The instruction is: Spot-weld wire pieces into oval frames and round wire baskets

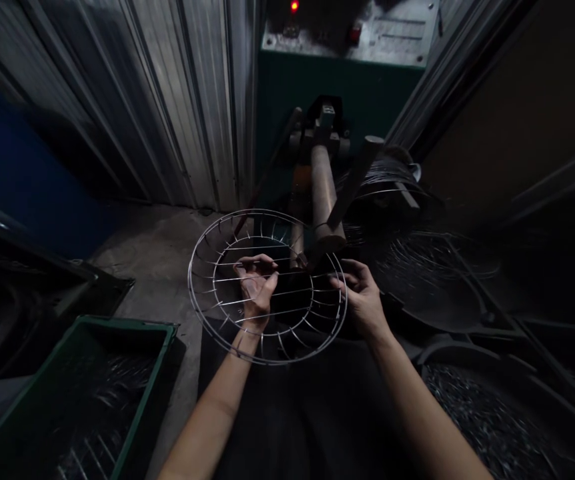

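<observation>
Wire basket (pixel 290 293) held before machine arm (pixel 323 187); rings (pixel 213 283) and crosswires (pixel 287 311) look joined, remaining work unclear. Right hand (pixel 365 293) pinches right rim (pixel 346 293); left hand (pixel 256 285) half-curled behind crosswires, grip unclear.

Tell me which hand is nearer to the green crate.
Left. In view, the left hand is above and right of the green crate; the right hand is farther right, at the wire basket's rim.

Remotely, I see a grey ribbed metal wall (pixel 177 100), smooth dark-blue panel (pixel 17 153) and dimly lit grey concrete floor (pixel 157 267)
</observation>
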`<state>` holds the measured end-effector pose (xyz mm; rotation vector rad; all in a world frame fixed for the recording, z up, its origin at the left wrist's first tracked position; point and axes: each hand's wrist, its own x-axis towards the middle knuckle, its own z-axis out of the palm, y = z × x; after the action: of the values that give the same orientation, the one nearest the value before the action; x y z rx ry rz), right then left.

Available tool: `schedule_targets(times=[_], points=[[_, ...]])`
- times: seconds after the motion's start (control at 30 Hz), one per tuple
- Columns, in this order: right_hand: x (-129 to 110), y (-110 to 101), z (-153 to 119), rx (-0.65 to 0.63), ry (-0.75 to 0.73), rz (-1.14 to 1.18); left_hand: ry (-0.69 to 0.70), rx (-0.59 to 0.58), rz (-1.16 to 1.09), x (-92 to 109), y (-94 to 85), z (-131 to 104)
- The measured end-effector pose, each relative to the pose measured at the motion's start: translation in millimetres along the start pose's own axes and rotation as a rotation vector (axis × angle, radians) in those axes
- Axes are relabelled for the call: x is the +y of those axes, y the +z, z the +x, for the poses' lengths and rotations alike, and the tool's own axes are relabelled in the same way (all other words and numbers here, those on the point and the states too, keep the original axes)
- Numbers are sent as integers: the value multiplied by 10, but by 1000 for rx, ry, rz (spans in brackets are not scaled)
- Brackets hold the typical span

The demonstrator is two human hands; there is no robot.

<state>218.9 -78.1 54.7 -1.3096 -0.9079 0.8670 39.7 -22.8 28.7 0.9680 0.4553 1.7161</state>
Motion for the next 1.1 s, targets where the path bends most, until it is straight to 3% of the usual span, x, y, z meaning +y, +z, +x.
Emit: schedule_targets(times=[0.43,1.1], points=[[-7,86,100,-17,-34,34,64,58,18,-146,13,236],[0,73,162,-11,-54,40,56,114,47,-273,-7,205]])
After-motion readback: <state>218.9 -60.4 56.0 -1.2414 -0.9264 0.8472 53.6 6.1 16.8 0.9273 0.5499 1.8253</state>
